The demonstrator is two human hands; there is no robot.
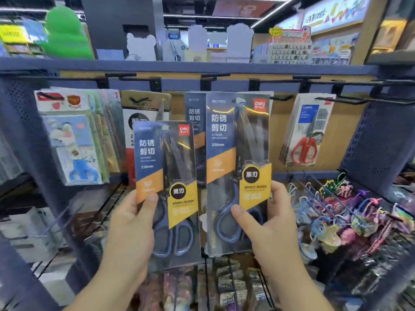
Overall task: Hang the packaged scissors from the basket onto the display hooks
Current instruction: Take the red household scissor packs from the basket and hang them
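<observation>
My left hand (130,223) grips a blue-and-yellow scissors pack (166,176) by its lower left edge, thumb on the front. My right hand (267,223) holds a second, identical scissors pack (238,153) higher up, thumb on the handle area and fingers at its right edge. The top of that pack reaches the level of the black display hooks (280,98). Another pack of the same kind (194,113) hangs right behind it. An empty hook (341,100) juts out further right. No basket is in view.
Hooks to the left carry children's scissors packs (71,135) and a brown-topped pack (143,108); red-handled scissors (307,135) hang at right. Colourful keychains (336,216) hang on lower right pegs. A blue shelf (202,65) runs above, and perforated blue side panels (377,140) frame the bay.
</observation>
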